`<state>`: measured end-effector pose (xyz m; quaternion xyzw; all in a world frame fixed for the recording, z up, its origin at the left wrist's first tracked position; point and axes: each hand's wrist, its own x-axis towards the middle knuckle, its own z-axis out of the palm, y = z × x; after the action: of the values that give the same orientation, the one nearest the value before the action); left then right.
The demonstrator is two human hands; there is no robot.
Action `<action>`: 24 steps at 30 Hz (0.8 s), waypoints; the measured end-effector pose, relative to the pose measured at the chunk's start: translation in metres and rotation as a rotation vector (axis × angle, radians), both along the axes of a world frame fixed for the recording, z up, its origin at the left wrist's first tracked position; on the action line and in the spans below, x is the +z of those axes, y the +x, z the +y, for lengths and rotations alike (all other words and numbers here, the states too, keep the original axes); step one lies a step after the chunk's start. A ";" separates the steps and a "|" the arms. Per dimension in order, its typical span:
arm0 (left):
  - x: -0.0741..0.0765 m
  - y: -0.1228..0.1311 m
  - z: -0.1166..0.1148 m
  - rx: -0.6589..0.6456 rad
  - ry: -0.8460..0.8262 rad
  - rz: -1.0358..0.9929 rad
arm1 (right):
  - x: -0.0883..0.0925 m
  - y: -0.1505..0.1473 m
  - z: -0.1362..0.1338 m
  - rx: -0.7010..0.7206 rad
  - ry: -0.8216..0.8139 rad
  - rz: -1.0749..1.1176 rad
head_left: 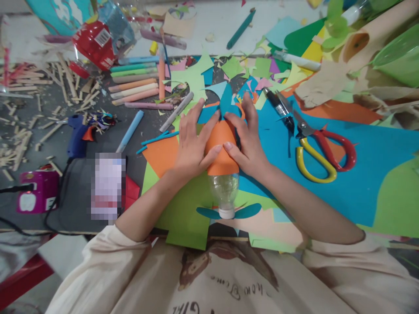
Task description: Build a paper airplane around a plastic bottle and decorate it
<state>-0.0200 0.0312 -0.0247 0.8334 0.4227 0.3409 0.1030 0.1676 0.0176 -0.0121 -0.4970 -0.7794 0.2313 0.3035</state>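
Wrapping step: left hand (193, 146) and right hand (248, 141), fingers curved, clasp the orange paper (221, 146) around the clear bottle (225, 192). Likely requirement: even pressure.

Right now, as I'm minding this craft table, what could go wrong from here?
1. Only the left hand and right hand press the orange paper round the clear bottle; released, it may spring open.
2. The scissors lie close by the right hand; a sideways reach could meet the blades.
3. The clear bottle lies on its side near the table edge and might roll off.
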 end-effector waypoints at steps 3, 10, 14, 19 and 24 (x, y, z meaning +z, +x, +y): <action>-0.001 0.000 0.001 -0.038 0.028 0.008 | -0.001 -0.002 -0.001 0.005 0.030 0.042; 0.000 -0.001 0.003 -0.029 -0.013 0.070 | -0.002 -0.003 -0.001 -0.010 0.052 0.030; -0.002 0.000 0.003 -0.035 0.019 0.045 | -0.003 0.001 0.000 0.013 0.003 0.035; 0.000 0.001 0.002 -0.008 -0.019 0.057 | -0.004 0.002 -0.001 -0.005 -0.024 0.045; 0.003 0.001 0.000 0.031 -0.088 0.082 | -0.003 0.000 -0.001 0.002 -0.002 0.036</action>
<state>-0.0188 0.0315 -0.0217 0.8346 0.4539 0.2893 0.1169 0.1677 0.0161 -0.0147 -0.4922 -0.7741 0.2412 0.3168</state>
